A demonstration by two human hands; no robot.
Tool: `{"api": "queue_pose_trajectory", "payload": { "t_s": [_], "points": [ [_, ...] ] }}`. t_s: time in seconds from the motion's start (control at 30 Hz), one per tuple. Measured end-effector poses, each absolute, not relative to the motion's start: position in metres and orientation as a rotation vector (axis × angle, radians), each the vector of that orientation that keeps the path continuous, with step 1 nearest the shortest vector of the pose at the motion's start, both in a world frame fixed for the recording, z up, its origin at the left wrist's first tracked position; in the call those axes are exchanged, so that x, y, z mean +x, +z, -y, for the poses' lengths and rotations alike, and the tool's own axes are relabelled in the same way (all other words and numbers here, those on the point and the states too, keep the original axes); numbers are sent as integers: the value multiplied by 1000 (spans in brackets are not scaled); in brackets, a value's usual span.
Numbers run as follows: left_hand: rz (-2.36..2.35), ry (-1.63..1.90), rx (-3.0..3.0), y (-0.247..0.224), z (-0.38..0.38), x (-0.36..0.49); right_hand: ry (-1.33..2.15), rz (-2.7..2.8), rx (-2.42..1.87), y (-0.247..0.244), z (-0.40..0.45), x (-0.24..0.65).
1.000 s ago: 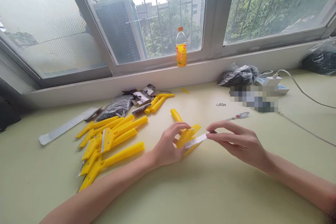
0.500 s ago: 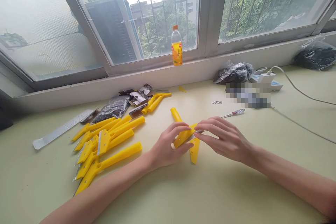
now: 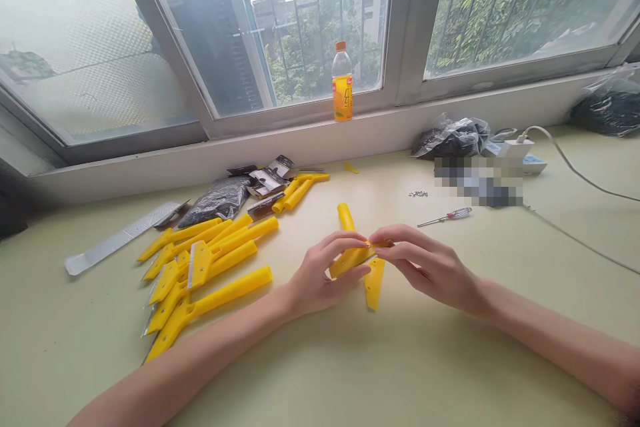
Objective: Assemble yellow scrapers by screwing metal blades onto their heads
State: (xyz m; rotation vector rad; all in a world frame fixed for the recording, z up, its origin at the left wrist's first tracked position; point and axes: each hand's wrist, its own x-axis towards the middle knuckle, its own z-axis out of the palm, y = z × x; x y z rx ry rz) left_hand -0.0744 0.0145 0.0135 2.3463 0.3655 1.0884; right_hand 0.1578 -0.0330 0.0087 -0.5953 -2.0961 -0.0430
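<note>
Near the middle of the table my left hand (image 3: pixel 327 273) is closed around the head of a yellow scraper (image 3: pixel 349 261), whose handle points away from me. My right hand (image 3: pixel 430 263) meets it from the right, its fingertips pinched at the head's right end on a thin grey blade (image 3: pixel 369 259). Much of that blade is hidden by the fingers. A small screw shows on the head by my fingertips. Under the hands, a second yellow scraper piece (image 3: pixel 373 285) with holes lies on the table, partly covered.
On the left lies a pile of yellow scrapers (image 3: pixel 235 290) with blades. Behind it are a bag of black parts (image 3: pixel 217 203), a clear plastic strip (image 3: pixel 117 240) and loose yellow handles (image 3: pixel 300 193). To the right are a screwdriver (image 3: pixel 453 215), small screws (image 3: pixel 418 194) and a power strip (image 3: pixel 533 165). A bottle (image 3: pixel 343 90) stands on the sill.
My right fingertips have shifted slightly along the scraper's end, and less of the grey blade shows by them. The screwdriver is now fully visible. The whole view has shifted slightly.
</note>
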Motion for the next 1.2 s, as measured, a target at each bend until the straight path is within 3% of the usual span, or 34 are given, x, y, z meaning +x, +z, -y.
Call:
{"api": "queue_pose_trajectory", "payload": {
  "t_s": [0.5,1.2],
  "points": [
    [-355,1074,2393,0,-12,-76,50,2012,-550,14,42,158],
    [-252,1068,2149,-2,1,-67,-158,1999,-497,31,48,153]
  ]
}}
